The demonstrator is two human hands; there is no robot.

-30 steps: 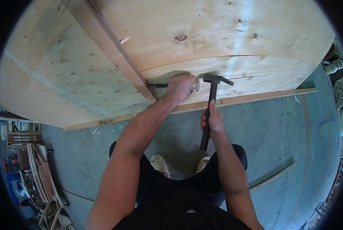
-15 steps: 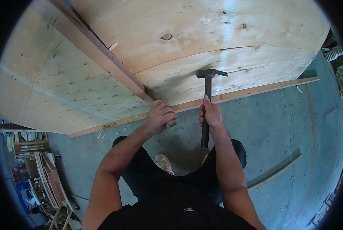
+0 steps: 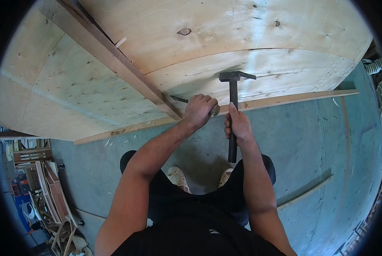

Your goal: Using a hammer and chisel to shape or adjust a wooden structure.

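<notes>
My left hand (image 3: 198, 111) is wrapped round a chisel; the butt of its worn handle (image 3: 215, 111) sticks out on the right. Its dark blade (image 3: 179, 99) points left toward the wooden beam (image 3: 127, 68), its tip near the beam's right side; whether they touch I cannot tell. In my right hand (image 3: 238, 124) is a hammer (image 3: 233, 91), gripped midway along its dark shaft, head up and clawed end to the right. The hammer head is in front of the large plywood panel (image 3: 199, 51). The beam runs slantwise across the panel down to a bottom rail (image 3: 280, 100).
Wood chips (image 3: 109, 142) lie on the grey-green floor near the rail. A thin wooden strip (image 3: 306, 193) lies to the right of my legs. Stacked boards and frames (image 3: 50, 183) stand at the left, with coiled pale material (image 3: 376, 66) at the far right.
My left hand has moved right and slightly up with the chisel, and its blade now shows away from the beam. The hammer stays almost where it was in my right hand.
</notes>
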